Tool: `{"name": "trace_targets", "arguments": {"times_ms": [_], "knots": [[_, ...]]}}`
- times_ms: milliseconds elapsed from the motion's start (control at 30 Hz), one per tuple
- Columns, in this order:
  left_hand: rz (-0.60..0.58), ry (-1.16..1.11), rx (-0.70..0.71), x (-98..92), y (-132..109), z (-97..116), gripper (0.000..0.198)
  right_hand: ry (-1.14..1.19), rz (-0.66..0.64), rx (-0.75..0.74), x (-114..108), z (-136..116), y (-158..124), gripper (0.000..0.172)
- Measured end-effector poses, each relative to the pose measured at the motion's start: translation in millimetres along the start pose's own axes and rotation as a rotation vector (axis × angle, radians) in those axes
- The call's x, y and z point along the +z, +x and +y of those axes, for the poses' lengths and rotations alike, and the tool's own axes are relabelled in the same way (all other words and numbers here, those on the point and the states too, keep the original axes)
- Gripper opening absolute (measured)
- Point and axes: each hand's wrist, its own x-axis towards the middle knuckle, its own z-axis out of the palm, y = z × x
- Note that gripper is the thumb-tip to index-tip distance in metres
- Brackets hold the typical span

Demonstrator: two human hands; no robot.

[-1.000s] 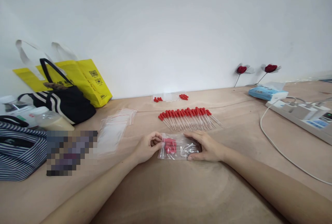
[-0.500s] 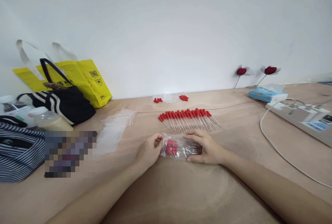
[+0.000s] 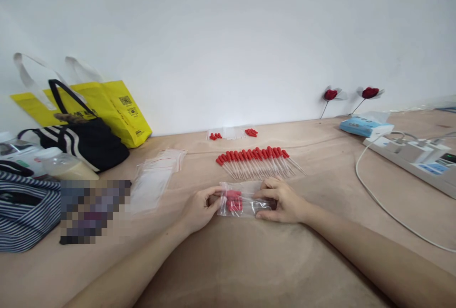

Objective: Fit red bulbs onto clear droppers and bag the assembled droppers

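Note:
A clear zip-lock bag [image 3: 251,209] lies on the table in front of me, with several red-bulbed glass droppers [image 3: 234,201] inside, bulbs toward the left. My left hand [image 3: 203,207] has its thumb and index finger on the bag's left end, where the zip is. On the right end, my right hand [image 3: 283,202] grips the bag with curled fingers, which hide part of it. Just beyond, a row of loose droppers [image 3: 256,161] lies side by side, red bulbs away from me. Flat bags [image 3: 153,184] are stacked to the left.
Two filled bags [image 3: 233,133] lie by the wall. At left are a yellow tote bag [image 3: 131,125], a black bag [image 3: 89,144], a bottle [image 3: 67,163] and a striped bag [image 3: 32,213]. A tissue pack [image 3: 361,126] and a power strip [image 3: 423,165] with a white cable [image 3: 377,203] sit at right.
My left index finger has straightened along the bag's zip end from a tighter pinch. The right fingers have curled more on the other end. The view has shifted slightly.

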Motion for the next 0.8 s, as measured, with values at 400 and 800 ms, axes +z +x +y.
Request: {"name": "trace_targets", "arguments": {"times_ms": [400, 800], "knots": [[-0.065, -0.094, 0.073, -3.5, -5.8, 16.6, 0.012, 0.03, 0.015, -0.014, -0.2, -0.1, -0.7, 0.037], [0.098, 0.087, -0.083, 11.9, -5.6, 13.1, 0.025, 0.012, 0.032, -0.042, 0.5, 0.1, -1.3, 0.036]]}}
